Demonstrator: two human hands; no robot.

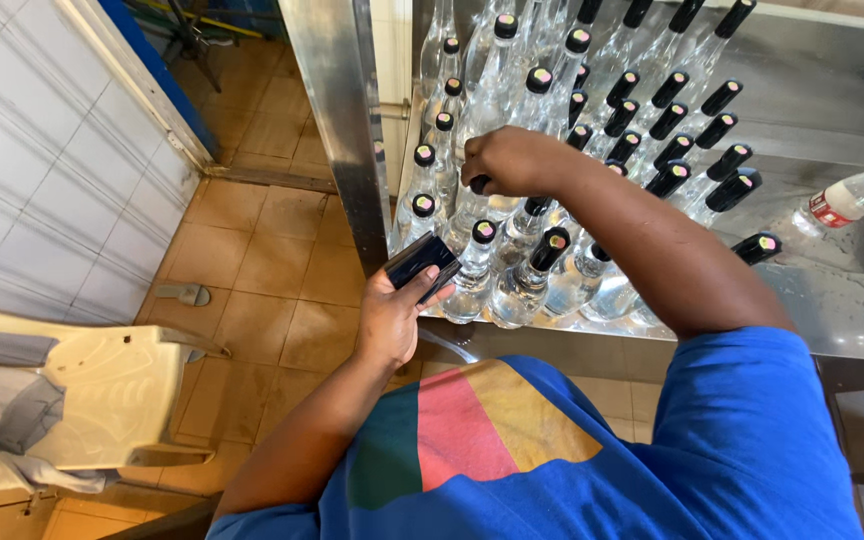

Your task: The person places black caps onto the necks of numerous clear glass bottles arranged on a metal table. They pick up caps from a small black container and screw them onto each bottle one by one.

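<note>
- While the right hand (514, 160) reaches over the steel table (852, 300), its fingers curl down around the black cap (479, 184) of one clear bottle in the crowd, the grip closed on that cap.
- Held just off the table's near left corner, the left hand (392, 315) clasps a small stack of dark cap sleeves (422, 262) between thumb and fingers, palm turned up.
- Clear glass bottles (552, 130) with black caps stand upright and close together, filling the left part of the table from the near edge to the far edge.
- Near the right edge one clear bottle with a red label (857, 197) lies tilted, apart from the standing ones.
- Wet patches shine on the bare table surface by the near right corner.
- On the tiled floor (272, 260) to the left stands a cream plastic chair (102, 385) with grey cloth (2, 410) draped over it, well apart from the table.
- A blue shirt (732, 450) with coloured patches covers the person's back.
</note>
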